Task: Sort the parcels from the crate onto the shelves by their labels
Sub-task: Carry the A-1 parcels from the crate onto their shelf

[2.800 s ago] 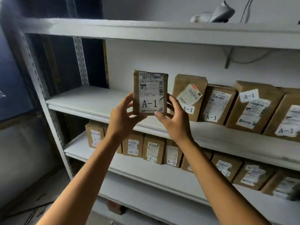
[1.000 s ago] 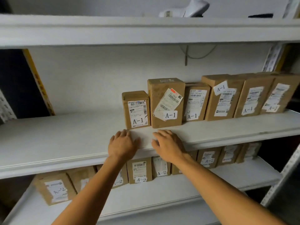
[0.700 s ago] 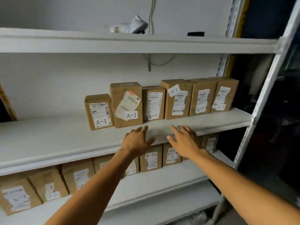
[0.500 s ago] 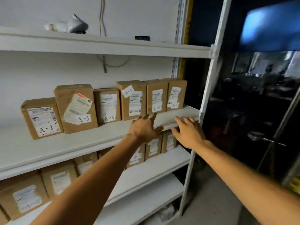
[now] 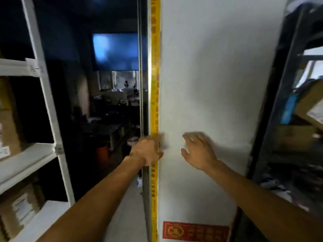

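Empty hands (image 5: 174,151) spread apart before white wall (image 5: 218,84), shelves (image 5: 26,154) at left.

A white wall (image 5: 209,84) edged with yellow tape (image 5: 155,67) is seen centre frame, a dim room (image 5: 108,110) left of it.

A white wall (image 5: 209,84) fills the middle, yellow tape (image 5: 155,67) down its left edge, a red sign (image 5: 194,231) low. An orange bin (image 5: 102,152) stands beyond.
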Available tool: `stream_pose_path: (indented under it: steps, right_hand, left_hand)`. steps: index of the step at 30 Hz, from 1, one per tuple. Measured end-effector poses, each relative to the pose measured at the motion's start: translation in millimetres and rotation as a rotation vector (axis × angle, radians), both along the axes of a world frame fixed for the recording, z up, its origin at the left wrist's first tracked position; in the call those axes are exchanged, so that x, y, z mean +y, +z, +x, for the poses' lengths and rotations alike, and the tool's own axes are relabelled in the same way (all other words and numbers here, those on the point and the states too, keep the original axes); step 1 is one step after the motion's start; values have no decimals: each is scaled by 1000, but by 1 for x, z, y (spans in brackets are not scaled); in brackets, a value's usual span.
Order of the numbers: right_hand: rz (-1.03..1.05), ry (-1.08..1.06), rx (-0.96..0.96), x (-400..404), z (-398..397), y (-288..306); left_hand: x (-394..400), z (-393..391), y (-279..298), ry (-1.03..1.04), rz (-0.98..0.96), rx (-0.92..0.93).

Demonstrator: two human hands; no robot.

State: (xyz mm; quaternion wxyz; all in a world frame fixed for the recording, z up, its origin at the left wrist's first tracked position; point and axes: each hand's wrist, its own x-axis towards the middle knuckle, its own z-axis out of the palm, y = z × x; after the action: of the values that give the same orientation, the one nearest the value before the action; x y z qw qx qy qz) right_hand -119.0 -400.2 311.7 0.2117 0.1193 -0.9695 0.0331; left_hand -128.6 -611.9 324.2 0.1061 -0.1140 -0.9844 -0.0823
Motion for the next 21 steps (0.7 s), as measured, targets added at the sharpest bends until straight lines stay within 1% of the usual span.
stream_pose_path:
  steps: [2, 5, 11, 15, 21]
  right_hand:
    - [-44, -90, 16, 38, 8, 3]
    - [-55, -254, 1, 84, 22, 8]
    - [-101, -550, -54, 139, 67, 23]
    - [-141, -694, -55, 161, 94, 28]
    - [-171, -862, -78, 196, 142, -2]
  left_hand:
    - [40, -16, 1, -128, 8, 39]
    - [94, -30, 7, -288, 23, 91]
    - [177, -37, 20, -573, 25, 133]
    - [223, -27, 22, -690, 6, 136]
    - [297, -1, 3, -888, 2, 43]
